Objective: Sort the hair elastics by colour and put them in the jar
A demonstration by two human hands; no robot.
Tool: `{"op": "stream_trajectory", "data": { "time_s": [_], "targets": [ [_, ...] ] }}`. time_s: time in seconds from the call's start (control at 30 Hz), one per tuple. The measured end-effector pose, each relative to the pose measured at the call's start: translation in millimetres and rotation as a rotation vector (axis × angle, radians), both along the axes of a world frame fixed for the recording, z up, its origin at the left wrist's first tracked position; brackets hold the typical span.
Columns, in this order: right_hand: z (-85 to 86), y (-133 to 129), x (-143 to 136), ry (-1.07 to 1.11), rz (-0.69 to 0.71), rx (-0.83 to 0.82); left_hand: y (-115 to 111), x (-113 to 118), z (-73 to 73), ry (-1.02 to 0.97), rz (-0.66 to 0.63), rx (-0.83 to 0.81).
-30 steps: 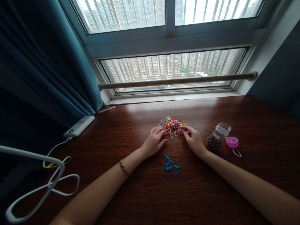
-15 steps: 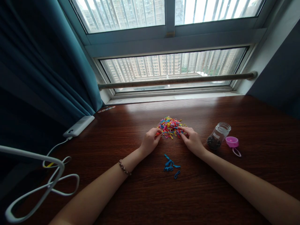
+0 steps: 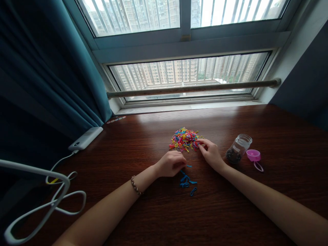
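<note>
A heap of small multicoloured elastic hair bands (image 3: pixel 183 138) lies on the dark wooden table. My left hand (image 3: pixel 171 164) is pinched on a blue hair band (image 3: pixel 189 166), which sticks out past its fingertips. Just below that hand is a small loose group of blue hair bands (image 3: pixel 185 181), with one lying slightly apart. My right hand (image 3: pixel 209 152) rests at the heap's right edge, thumb and forefinger apart, its fingertips touching the bands there. Whether a band lies between those fingers is too small to tell.
Right of my right hand, a clear jar (image 3: pixel 238 148) with dark contents leans at a tilt. Beside it lies a pink lid (image 3: pixel 254 155) with a loop. A white power bank (image 3: pixel 86 138) and white cable (image 3: pixel 67 194) are at the left, near a blue curtain (image 3: pixel 84 68).
My left hand has moved from the heap's left edge down and right to the blue group, bringing a blue hair band. My right hand has stayed almost still at the heap.
</note>
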State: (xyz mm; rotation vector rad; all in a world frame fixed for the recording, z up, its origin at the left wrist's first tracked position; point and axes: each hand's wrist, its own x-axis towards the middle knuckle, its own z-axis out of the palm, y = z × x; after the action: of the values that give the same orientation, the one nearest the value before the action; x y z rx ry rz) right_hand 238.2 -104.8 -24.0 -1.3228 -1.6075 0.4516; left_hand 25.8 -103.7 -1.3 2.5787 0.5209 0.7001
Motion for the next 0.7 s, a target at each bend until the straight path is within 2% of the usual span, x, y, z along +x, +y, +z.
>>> {"op": "stream_trajectory", "data": {
  "time_s": [0.17, 0.37, 0.43, 0.53, 0.7],
  "targets": [
    [0.3, -1, 1, 0.118, -0.034, -0.051, -6, 3, 2.5, -0.036, -0.011, -0.148],
    [2.2, -2, 2, 0.150, -0.074, -0.075, -9, 2, 0.5, -0.082, -0.038, -0.537],
    [2.2, -2, 3, 0.151, -0.074, -0.081, -9, 2, -1.4, -0.110, -0.012, -0.605],
    [1.1, -1, 3, 0.162, -0.073, -0.080, -8, 2, -3.0, -0.123, 0.063, -0.529],
    [2.1, -2, 1, 0.170, -0.056, -0.049, 5, -1, -1.5, -0.089, 0.258, -0.059]
  ]
}}
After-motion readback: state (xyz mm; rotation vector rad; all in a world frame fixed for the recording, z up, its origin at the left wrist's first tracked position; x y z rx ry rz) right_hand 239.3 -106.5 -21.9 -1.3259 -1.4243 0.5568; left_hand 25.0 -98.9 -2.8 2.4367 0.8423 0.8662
